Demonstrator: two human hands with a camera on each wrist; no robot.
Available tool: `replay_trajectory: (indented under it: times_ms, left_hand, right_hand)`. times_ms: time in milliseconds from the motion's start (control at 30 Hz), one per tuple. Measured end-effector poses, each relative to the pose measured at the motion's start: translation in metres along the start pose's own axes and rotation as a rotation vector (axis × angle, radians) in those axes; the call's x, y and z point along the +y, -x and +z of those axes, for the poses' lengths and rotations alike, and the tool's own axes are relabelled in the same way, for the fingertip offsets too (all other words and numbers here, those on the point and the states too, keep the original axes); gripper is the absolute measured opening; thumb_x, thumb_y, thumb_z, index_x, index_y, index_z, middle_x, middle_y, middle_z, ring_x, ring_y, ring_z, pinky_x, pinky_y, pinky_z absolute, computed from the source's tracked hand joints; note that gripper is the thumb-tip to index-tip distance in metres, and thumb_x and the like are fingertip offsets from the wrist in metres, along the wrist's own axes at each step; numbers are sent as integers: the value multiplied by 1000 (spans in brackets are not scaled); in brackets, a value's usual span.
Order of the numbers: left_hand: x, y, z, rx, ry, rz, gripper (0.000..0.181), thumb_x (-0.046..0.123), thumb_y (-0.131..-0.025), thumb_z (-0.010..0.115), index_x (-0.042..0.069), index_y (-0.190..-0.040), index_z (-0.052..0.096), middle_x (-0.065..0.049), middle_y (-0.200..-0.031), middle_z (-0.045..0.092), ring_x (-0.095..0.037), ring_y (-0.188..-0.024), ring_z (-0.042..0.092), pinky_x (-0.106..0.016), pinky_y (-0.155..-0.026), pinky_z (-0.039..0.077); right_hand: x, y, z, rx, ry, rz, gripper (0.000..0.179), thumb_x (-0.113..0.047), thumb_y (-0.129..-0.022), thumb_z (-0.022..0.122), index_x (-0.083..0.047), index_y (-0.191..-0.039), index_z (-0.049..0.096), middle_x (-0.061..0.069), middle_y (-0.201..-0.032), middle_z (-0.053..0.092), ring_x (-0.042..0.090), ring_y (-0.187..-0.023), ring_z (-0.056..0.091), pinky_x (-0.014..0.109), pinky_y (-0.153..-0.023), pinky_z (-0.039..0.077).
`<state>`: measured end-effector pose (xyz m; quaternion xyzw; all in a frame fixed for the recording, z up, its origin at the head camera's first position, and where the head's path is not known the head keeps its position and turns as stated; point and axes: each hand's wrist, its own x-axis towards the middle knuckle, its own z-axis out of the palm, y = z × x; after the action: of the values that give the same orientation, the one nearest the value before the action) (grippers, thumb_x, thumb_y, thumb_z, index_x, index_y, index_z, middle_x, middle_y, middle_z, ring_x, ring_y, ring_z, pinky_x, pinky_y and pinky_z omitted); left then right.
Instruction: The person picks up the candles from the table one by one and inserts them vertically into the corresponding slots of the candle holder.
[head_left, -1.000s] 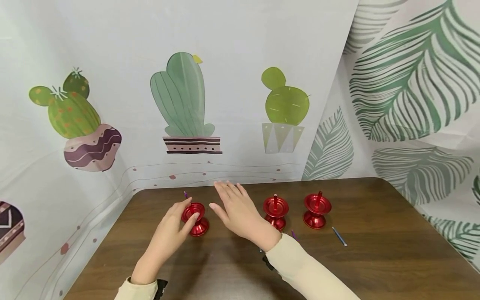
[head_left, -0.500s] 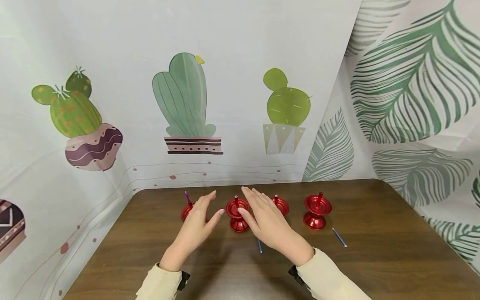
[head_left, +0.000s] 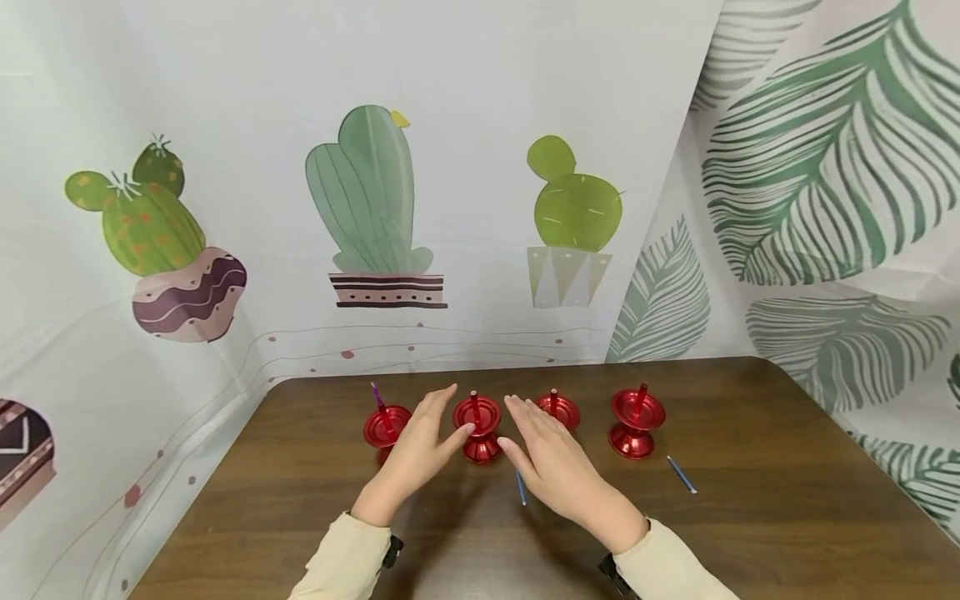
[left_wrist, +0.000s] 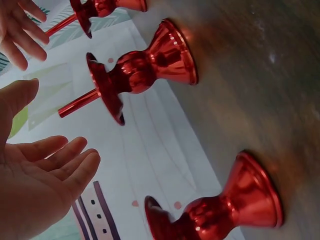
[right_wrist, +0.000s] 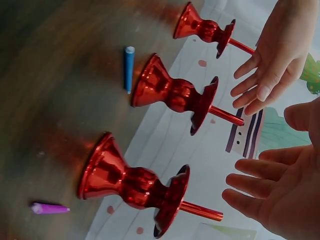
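Observation:
My left hand [head_left: 416,454] and right hand [head_left: 562,467] hover with fingers extended, palms facing each other, on either side of a red metallic candle holder [head_left: 480,421]. Neither hand holds anything. In the left wrist view the left palm [left_wrist: 42,175] is by the upright tube of that holder [left_wrist: 135,72]. Beyond the left hand stands another red candle holder [head_left: 381,427] with a slim purple candle [head_left: 377,396] in its tube. A third holder [head_left: 564,410] is partly covered by the right hand; its tube shows no candle.
Another red holder [head_left: 632,442] stands farther right in the row. On the brown table [head_left: 750,533] lie a blue candle [head_left: 521,490] between the hands, a second blue candle [head_left: 681,475] at right, and a purple candle [right_wrist: 50,208], hidden in the head view. A cactus-print cloth [head_left: 480,167] hangs behind.
Both hands have moved right, from around the leftmost holder to around the second one, staying open. The leftmost holder and its purple candle have come into clearer view.

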<state>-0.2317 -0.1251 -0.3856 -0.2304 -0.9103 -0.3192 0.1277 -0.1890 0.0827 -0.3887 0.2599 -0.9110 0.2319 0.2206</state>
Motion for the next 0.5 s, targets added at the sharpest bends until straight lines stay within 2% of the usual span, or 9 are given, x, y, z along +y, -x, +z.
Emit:
replay_trajectory:
  times_ms: [200, 500]
  left_hand:
    - [-10, -4, 11, -50, 14, -20, 64, 37, -82, 60, 7, -134, 36, -8, -133, 39, -28, -127, 29, -43, -98, 31]
    - [-18, -10, 20, -89, 57, -16, 68, 38, -81, 61, 3, -133, 35, -9, -132, 39, -21, -119, 40, -38, -95, 36]
  right_hand:
    - [4, 8, 6, -25, 13, 21, 56, -38, -91, 45, -5, -135, 35, 12, -134, 40, 26, -124, 35, 45, -96, 33]
    - [4, 15, 18, -72, 45, 49, 57, -40, -91, 44, -4, -134, 36, 13, -135, 38, 30, -124, 34, 49, -96, 31]
